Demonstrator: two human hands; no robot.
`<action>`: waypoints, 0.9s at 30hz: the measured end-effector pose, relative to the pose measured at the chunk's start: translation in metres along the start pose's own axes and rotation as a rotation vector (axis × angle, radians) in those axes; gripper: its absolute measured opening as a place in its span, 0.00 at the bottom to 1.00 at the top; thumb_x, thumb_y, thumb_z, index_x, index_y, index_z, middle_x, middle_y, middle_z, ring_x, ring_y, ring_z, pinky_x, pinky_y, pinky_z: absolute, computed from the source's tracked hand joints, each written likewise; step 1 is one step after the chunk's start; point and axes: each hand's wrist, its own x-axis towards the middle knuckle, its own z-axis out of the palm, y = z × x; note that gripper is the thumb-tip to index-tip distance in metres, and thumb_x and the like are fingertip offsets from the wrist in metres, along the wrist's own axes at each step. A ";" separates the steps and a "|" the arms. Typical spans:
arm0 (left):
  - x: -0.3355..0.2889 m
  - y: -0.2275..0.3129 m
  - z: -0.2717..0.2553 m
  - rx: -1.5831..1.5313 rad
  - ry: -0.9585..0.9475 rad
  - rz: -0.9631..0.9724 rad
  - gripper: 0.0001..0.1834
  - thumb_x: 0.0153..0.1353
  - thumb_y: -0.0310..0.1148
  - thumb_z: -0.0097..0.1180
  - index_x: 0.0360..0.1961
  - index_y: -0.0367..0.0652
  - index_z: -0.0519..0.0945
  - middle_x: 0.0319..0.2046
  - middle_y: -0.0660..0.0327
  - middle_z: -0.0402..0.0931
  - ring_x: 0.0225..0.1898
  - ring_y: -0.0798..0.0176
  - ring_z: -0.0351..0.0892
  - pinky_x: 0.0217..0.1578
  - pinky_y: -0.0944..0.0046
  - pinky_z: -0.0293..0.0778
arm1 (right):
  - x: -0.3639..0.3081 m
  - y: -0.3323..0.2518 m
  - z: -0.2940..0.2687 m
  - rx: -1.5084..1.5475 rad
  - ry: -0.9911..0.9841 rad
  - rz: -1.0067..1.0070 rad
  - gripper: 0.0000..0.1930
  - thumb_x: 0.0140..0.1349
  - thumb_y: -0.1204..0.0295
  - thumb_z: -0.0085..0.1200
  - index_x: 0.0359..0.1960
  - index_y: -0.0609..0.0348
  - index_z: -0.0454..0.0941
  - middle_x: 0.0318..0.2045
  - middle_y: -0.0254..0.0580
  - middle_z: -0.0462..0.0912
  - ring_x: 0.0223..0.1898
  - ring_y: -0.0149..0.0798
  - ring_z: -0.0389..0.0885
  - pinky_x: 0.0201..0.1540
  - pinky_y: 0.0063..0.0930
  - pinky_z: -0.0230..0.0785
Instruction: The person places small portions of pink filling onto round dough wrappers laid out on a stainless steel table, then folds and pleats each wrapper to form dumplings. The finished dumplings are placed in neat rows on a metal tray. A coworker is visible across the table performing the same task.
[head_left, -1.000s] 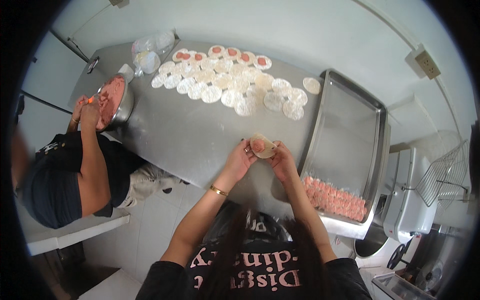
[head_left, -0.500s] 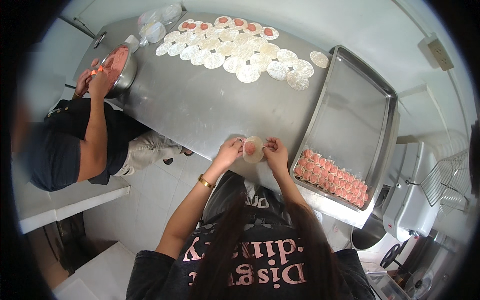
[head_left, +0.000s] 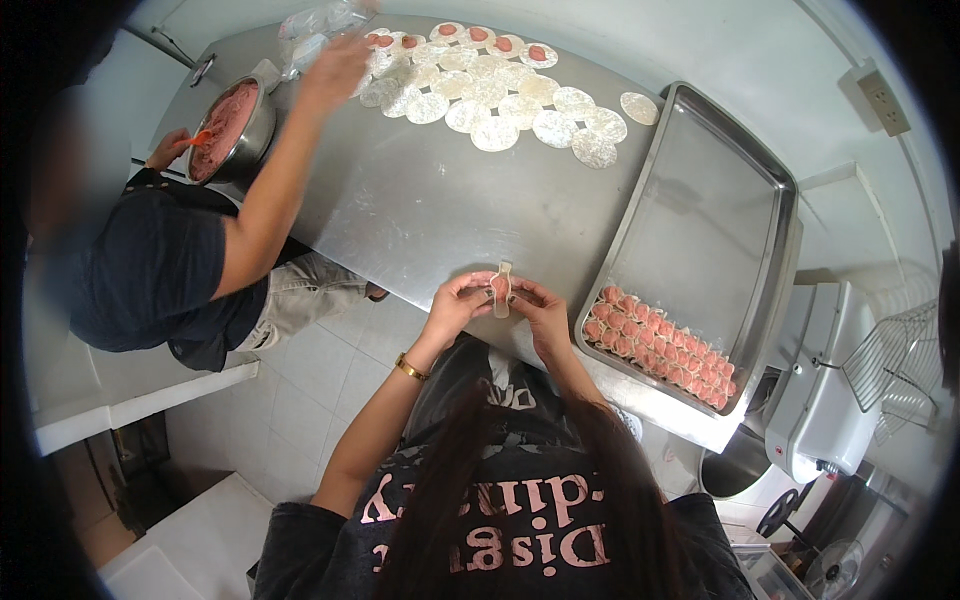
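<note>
Between both my hands, over the near edge of the steel table (head_left: 420, 220), a round dumpling wrapper (head_left: 503, 305) is folded up on two sides around pink filling. My left hand (head_left: 460, 300) pinches its left side and my right hand (head_left: 540, 308) its right side. The wrapper's two ends stick out beyond my fingers, and pink filling shows along the middle. Right of my hands stands a deep metal tray (head_left: 690, 190); rows of filled dumplings (head_left: 655, 345) with pink tops fill its near end.
Floured wrappers (head_left: 490, 92) lie in rows at the table's far side, several topped with pink filling. At left a co-worker (head_left: 160, 240) reaches over them, beside a steel bowl (head_left: 262, 130) of pink filling. Plastic bags (head_left: 305, 40) lie at the far left.
My hands have come closer together, and the wrapper that was spread flat is now folded around its filling. The co-worker's arm has swung from the bowl to the far wrappers.
</note>
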 end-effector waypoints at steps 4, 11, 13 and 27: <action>-0.003 0.003 0.001 -0.041 0.033 0.023 0.10 0.64 0.24 0.52 0.46 0.41 0.77 0.43 0.64 0.78 0.43 0.69 0.78 0.41 0.70 0.79 | 0.000 -0.003 0.002 -0.005 0.028 -0.018 0.11 0.57 0.80 0.57 0.42 0.68 0.78 0.39 0.40 0.82 0.41 0.32 0.80 0.47 0.25 0.72; 0.000 0.005 -0.005 -0.149 0.043 0.149 0.02 0.64 0.26 0.54 0.37 0.43 0.76 0.44 0.63 0.75 0.43 0.69 0.77 0.41 0.69 0.79 | -0.007 -0.027 0.016 0.252 0.005 -0.064 0.06 0.59 0.79 0.56 0.37 0.65 0.79 0.37 0.37 0.81 0.43 0.30 0.78 0.47 0.25 0.71; 0.001 0.007 -0.004 -0.165 0.008 0.177 0.02 0.64 0.26 0.54 0.37 0.42 0.76 0.46 0.63 0.74 0.45 0.68 0.77 0.43 0.67 0.79 | -0.011 -0.029 0.019 0.079 0.014 -0.069 0.07 0.58 0.80 0.56 0.38 0.66 0.79 0.37 0.37 0.82 0.42 0.30 0.78 0.46 0.24 0.70; 0.006 -0.009 -0.005 0.064 -0.083 0.161 0.12 0.57 0.19 0.56 0.43 0.38 0.76 0.45 0.61 0.75 0.46 0.67 0.78 0.45 0.69 0.77 | -0.008 -0.034 0.006 -0.558 -0.032 -0.308 0.16 0.48 0.84 0.58 0.42 0.66 0.78 0.36 0.40 0.81 0.38 0.36 0.83 0.47 0.27 0.75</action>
